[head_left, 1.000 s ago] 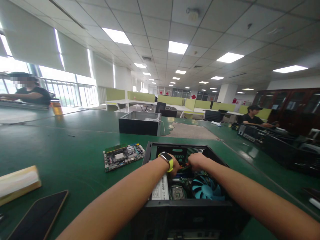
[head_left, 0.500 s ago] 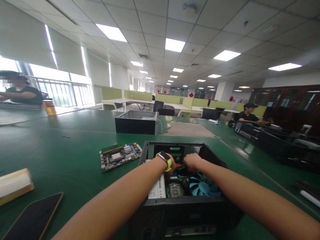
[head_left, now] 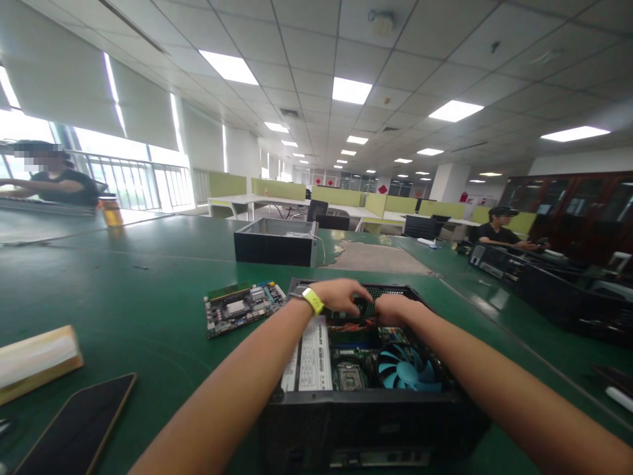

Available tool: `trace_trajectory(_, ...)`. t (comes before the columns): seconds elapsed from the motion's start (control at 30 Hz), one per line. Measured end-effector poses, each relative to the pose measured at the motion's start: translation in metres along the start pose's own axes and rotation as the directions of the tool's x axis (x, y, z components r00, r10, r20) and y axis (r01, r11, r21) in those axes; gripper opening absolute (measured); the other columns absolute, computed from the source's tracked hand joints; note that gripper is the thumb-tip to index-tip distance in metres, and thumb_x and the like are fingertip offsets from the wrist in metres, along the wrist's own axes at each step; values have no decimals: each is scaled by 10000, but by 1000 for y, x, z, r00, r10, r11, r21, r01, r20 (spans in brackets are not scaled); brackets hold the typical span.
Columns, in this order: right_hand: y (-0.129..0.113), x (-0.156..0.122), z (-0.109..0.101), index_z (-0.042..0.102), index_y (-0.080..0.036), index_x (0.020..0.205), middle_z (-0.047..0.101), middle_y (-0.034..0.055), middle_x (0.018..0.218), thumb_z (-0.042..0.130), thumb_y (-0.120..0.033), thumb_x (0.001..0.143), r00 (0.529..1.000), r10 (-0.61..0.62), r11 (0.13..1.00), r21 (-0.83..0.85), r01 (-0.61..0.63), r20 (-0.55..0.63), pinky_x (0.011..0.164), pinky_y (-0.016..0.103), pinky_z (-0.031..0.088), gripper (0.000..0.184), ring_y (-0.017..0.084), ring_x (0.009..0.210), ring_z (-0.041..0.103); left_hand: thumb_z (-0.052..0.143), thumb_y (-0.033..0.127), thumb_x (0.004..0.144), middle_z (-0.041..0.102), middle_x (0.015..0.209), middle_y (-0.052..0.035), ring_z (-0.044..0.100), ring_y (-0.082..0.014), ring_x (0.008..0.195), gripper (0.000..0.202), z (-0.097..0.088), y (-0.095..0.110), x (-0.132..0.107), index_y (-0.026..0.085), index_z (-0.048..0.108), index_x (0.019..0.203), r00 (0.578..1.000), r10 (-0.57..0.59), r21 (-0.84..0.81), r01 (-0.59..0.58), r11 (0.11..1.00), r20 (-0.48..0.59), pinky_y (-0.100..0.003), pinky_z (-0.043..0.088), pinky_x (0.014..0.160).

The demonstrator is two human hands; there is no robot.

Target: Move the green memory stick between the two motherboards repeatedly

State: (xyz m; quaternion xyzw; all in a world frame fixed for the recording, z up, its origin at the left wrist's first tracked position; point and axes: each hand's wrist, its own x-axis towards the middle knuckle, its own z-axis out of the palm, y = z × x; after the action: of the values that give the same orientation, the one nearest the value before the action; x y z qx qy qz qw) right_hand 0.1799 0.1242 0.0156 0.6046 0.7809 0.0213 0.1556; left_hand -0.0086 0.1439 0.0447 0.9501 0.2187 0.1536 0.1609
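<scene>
Your black open-topped computer case (head_left: pixel 366 422) sits on the green worktop (head_left: pixel 148 277) dead ahead at 6 o'clock. Both hands are at its far, 12 o'clock end. Your left hand (head_left: pixel 341 295), with a yellow-strapped watch (head_left: pixel 310 300) on the wrist, lies over the perforated back wall with its fingers bent down. Your right hand (head_left: pixel 393 309) is curled just beside it, at its 3 o'clock, above a bundle of red and orange wires (head_left: pixel 355 325). I cannot tell whether either hand grips anything. Inside the case, the round blue fan (head_left: pixel 408 369) lies at 6 o'clock from your right hand. A loose green circuit board (head_left: pixel 243 307) lies on the worktop at 9 o'clock from your left hand.
</scene>
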Motion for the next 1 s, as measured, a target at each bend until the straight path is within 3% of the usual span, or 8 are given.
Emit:
trace_trajectory(0.07,-2,-14,-19,672,-149,976,675,115,930,394,-407,849,998,-45,984,172,51,-38,679,258,460,400,188,782,639,489,370,791,634,1043,-55,582,-128,868,416,-32,-7,-21,173,562,1149,929,-78,-124,35,992,-361,-243,455,781)
trace_trajectory(0.17,-18,-55,-56,627,-154,1067,657,69,1015,150,-298,925,940,-214,754,567,331,-265,742,263,459,518,146,845,619,385,382,841,619,1062,-99,563,-155,942,421,-49,-44,-71,124,553,1129,626,-333,-157,321,934,-706,-293,429,864)
trace_trajectory(0.27,-63,-106,-79,618,-206,1093,628,19,1094,130,-221,923,784,-405,561,549,619,-471,864,309,417,516,143,991,565,447,474,781,569,1174,-117,512,-261,1057,496,-25,-91,-128,172,558,1158,527,-560,-38,705,708,-640,-415,381,920)
trace_trajectory(0.37,-131,-130,-64,630,-254,1066,615,4,1118,285,-272,910,563,-567,575,200,793,-602,924,347,377,379,156,1051,521,431,592,736,427,1345,-98,381,-375,1190,603,17,-124,-169,289,482,1255,476,-718,124,865,486,-507,-573,292,929)
trace_trajectory(0.5,-213,-103,-6,666,-226,811,629,31,1077,425,-358,851,272,-659,653,-354,669,-702,950,447,345,278,232,1092,465,363,607,760,337,1406,-102,284,-393,1253,617,60,-142,-188,332,403,1311,454,-784,179,890,419,-423,-599,234,937)
trace_trajectory(0.63,-233,-70,31,645,-213,780,654,48,873,437,-401,843,272,-662,692,-430,580,-699,889,429,390,288,226,971,505,329,560,791,307,1418,-100,198,-401,1287,582,80,-151,-187,345,360,1331,459,-763,209,888,410,-456,-607,192,939)
trace_trajectory(0.83,-195,-63,18,633,-254,739,644,-6,828,437,-366,821,287,-685,674,-433,598,-669,906,466,343,239,207,918,483,303,560,796,320,1406,-86,215,-386,1278,567,83,-167,-191,350,379,1317,471,-749,222,881,417,-465,-590,189,947)
trace_trajectory(1.0,-139,-49,8,655,-180,759,614,32,724,466,-448,750,483,-546,807,-274,523,-685,979,512,223,328,212,863,464,319,560,789,334,1401,-73,231,-373,1275,581,82,-169,-191,361,349,1334,472,-756,248,881,402,-452,-575,196,952)
